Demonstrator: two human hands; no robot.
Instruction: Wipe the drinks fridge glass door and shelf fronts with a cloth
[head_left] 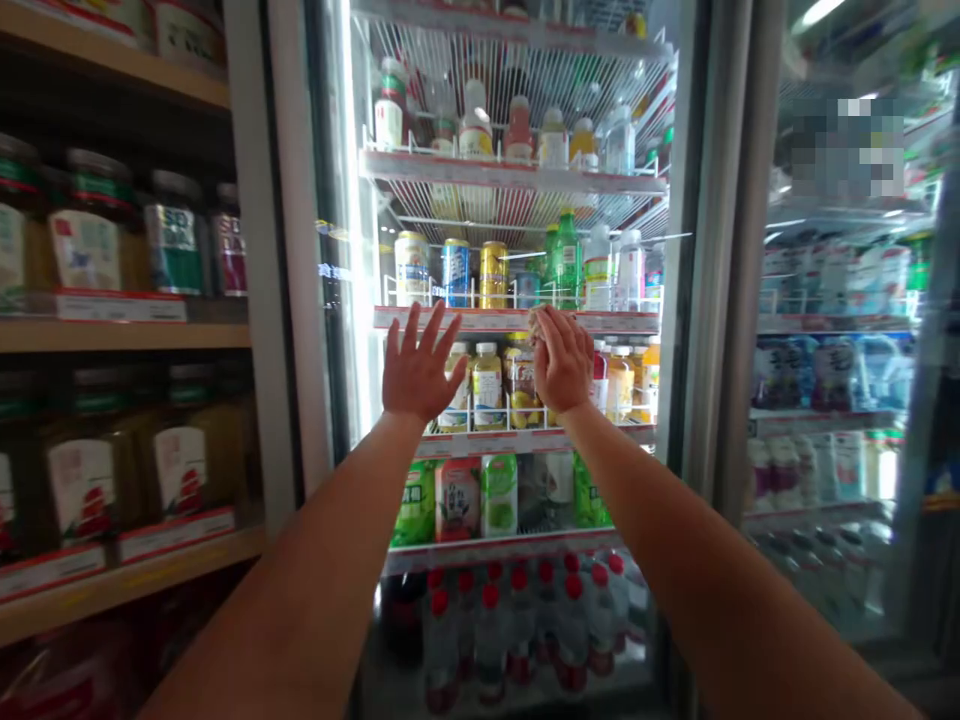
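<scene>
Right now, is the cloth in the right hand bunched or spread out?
Bunched, it seems: a small, crumpled bit of the cloth pokes out from under the right hand, which hides the rest.

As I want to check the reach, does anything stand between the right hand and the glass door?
Only what looks like a crumpled cloth, under the right hand. Nothing else visible is between that hand and the glass door; the bottles and cans appear behind it.

Cans (456,272) and a green bottle (568,265) are carried by the middle refrigerated shelf (465,320). Bottled drinks (487,387) are held on the shelf below it (480,443), and green and red cartons (459,500) are lined up on the lower shelf (502,553) beneath that.
</scene>
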